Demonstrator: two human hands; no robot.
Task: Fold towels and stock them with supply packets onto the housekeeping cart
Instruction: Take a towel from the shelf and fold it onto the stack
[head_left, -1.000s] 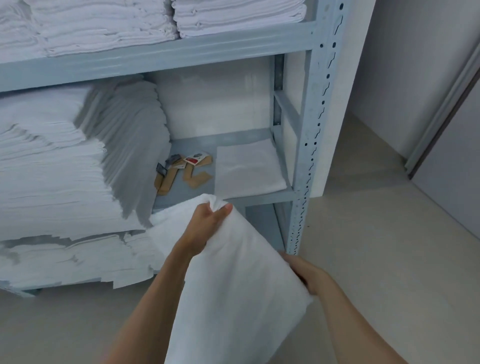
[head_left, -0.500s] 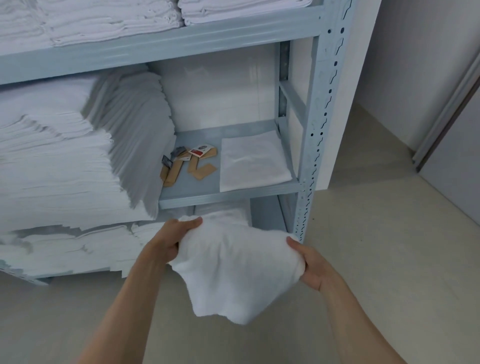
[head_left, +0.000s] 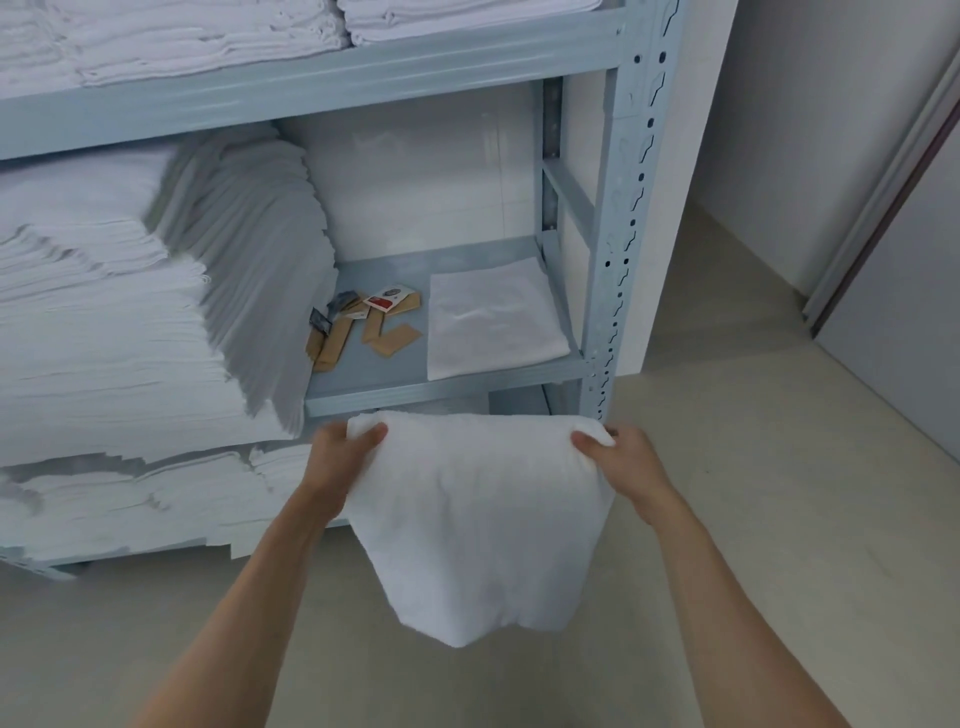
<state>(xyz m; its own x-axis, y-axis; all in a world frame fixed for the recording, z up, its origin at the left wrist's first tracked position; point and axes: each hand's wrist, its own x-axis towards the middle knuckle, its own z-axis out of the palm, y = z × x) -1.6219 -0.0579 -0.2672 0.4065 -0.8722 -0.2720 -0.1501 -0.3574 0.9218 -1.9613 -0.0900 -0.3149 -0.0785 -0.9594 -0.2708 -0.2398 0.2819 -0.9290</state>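
In front of the grey steel rack (head_left: 618, 291), a soft white terry towel (head_left: 483, 525) is held doubled over, hanging in a rounded fold. Its top corners are pinched by the left hand (head_left: 340, 457) and right hand (head_left: 623, 460), thumbs on top, forearms extended. On the middle shelf, a flat folded towel (head_left: 493, 317) is seen beside tan paper packets (head_left: 374, 332).

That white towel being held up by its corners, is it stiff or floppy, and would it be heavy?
Probably floppy: the white towel sags in a rounded drape below where the left hand and right hand pinch its top edge. Likely light, since fingertip pinches alone carry it. Its fuzzy surface suggests it would not slip easily.
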